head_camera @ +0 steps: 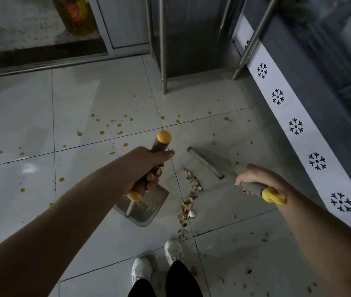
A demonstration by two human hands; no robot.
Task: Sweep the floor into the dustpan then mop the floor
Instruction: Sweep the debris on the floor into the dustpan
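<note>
- Your left hand [142, 168]: fingers wrapped tight round the dustpan handle [161, 142]; dustpan [146, 207] on the tile floor [84, 93].
- Your right hand [260, 181]: fingers curled round the broom handle [256, 187]; broom head [207, 161] beside the debris line [189, 200], right of the pan.

Grey dustpan [146, 207] flat on tiled floor [84, 93]; grey broom head [207, 161] opposite; debris line [188, 200] between; orange drops [110, 125] scattered.

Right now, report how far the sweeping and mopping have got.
Done: scraps gathered into a debris line on the tiles. In hand: left hand holds the dustpan beside it, right hand the broom. Left: pan looks empty, crumbs scattered, orange drips unmopped; no mop visible.
</note>
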